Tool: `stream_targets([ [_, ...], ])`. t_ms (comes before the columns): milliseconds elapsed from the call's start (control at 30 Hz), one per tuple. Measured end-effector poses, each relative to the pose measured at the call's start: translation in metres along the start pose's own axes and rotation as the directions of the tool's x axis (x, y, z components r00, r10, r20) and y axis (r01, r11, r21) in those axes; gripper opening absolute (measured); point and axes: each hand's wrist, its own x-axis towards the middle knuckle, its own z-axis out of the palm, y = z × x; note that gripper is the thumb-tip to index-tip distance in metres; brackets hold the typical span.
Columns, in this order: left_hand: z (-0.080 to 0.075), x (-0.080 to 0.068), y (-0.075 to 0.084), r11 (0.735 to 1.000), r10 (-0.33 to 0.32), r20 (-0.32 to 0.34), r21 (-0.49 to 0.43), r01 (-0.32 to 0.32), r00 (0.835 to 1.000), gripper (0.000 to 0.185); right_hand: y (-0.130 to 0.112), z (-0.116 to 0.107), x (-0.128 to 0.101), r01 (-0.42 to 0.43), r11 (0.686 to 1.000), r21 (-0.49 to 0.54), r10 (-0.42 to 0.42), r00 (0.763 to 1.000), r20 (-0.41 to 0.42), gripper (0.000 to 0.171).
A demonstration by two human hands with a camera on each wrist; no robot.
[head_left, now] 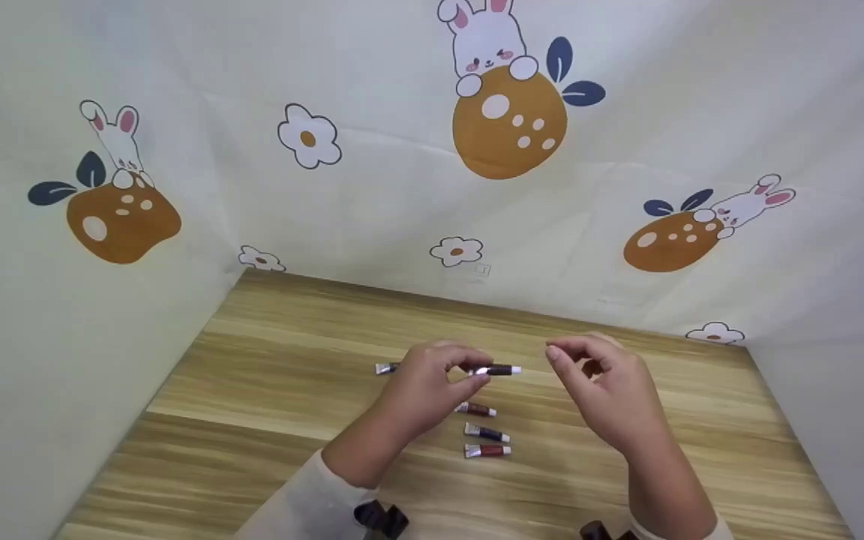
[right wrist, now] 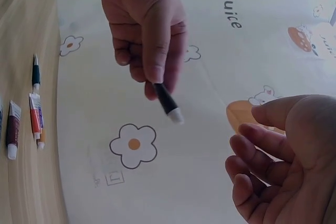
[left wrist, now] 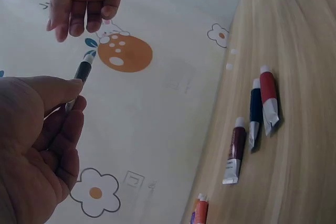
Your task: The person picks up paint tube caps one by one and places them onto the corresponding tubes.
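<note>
My left hand (head_left: 432, 379) pinches a small paint tube (head_left: 503, 370), dark with a white cap, between thumb and fingers above the table. The cap end points toward my right hand (head_left: 612, 386), and the left fingers cover the tube's tail. My right hand stays apart from the tube, its fingers loosely bent and nothing visible in them. On the table, nearer me, lie a maroon paint tube (left wrist: 236, 150), a dark blue paint tube (left wrist: 255, 114) and a red paint tube (left wrist: 268, 98). They lie roughly side by side in the head view.
A silver tube end (head_left: 385, 368) shows left of my left hand. In the right wrist view, a dark green tube (right wrist: 35, 74) and an orange-red tube (right wrist: 35, 116) lie on the wood-grain table (head_left: 267, 352). A rabbit-patterned cloth (head_left: 372, 210) hangs behind and at the sides.
</note>
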Motion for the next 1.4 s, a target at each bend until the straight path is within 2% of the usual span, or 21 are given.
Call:
stream_targets([
  [200,0.006,0.006,-0.020,0.999,-0.046,0.032,0.015,0.045,0.998,0.019,0.010,-0.003,0.009,-0.063,0.997,0.036,0.063,0.998,-0.001,0.018],
  [300,0.009,0.008,-0.028,0.998,-0.061,0.070,0.023,0.060,0.996,0.018,0.017,-0.004,0.013,-0.085,0.995,0.047,0.086,0.996,-0.022,0.021],
  [467,0.016,0.011,-0.037,0.993,-0.106,0.135,0.066,0.097,0.985,0.014,0.029,-0.004,0.020,-0.131,0.990,0.045,0.132,0.991,-0.027,0.025],
  [600,0.018,0.010,-0.044,0.990,-0.129,0.155,0.085,0.117,0.979,0.012,0.040,-0.002,0.027,-0.156,0.987,0.043,0.157,0.987,-0.022,0.030],
  [767,0.019,0.009,-0.052,0.982,-0.160,0.155,0.124,0.142,0.975,0.010,0.058,-0.001,0.037,-0.203,0.978,0.050,0.205,0.978,-0.035,0.037],
  [1000,0.025,0.009,-0.059,0.974,-0.203,0.168,0.140,0.180,0.965,0.013,0.089,0.003,0.048,-0.267,0.962,0.061,0.269,0.962,-0.043,0.037],
  [1233,0.033,0.007,-0.067,0.973,-0.186,0.136,0.160,0.163,0.973,0.015,0.124,0.006,0.055,-0.336,0.940,0.053,0.338,0.940,-0.041,0.041],
  [1400,0.037,0.006,-0.074,0.971,-0.204,0.131,0.150,0.184,0.970,0.014,0.151,0.010,0.057,-0.343,0.937,0.071,0.346,0.937,-0.038,0.044],
])
